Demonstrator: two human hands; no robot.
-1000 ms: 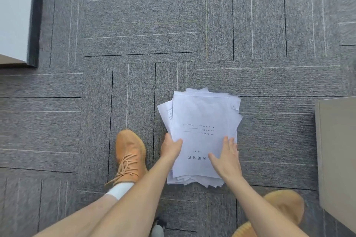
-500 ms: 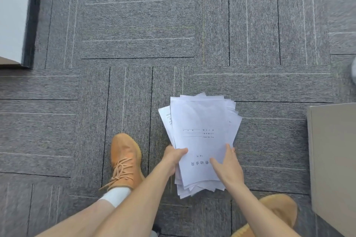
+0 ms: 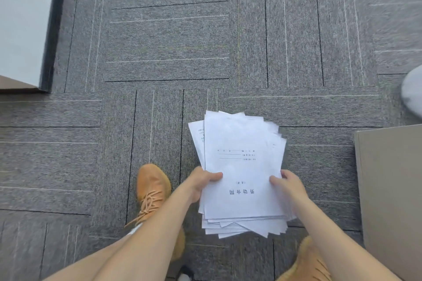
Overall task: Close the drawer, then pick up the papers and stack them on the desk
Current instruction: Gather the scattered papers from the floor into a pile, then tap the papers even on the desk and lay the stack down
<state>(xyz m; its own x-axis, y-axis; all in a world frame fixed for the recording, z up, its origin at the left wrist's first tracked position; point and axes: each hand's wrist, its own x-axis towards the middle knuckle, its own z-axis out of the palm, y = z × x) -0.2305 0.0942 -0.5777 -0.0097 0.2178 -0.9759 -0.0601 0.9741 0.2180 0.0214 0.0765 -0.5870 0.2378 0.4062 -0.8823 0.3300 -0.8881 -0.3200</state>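
A loose pile of white papers (image 3: 239, 166), the top sheet printed with a few lines, is held just above the grey carpet. My left hand (image 3: 201, 181) grips its left edge, thumb on top. On the right edge my right hand (image 3: 288, 186) clasps the pile the same way. The sheets are fanned unevenly, with corners sticking out at the bottom. No drawer shows in this view.
A beige cabinet or desk side (image 3: 392, 194) stands at the right edge. At the upper left are a white wall (image 3: 20, 18) with dark skirting and a brown corner (image 3: 13, 85). My tan shoes (image 3: 151, 189) are planted on the carpet; a pale rounded object (image 3: 413, 96) sits far right.
Both hands went from lying flat on the pile to gripping its two sides. The pile has come up off the carpet toward me.
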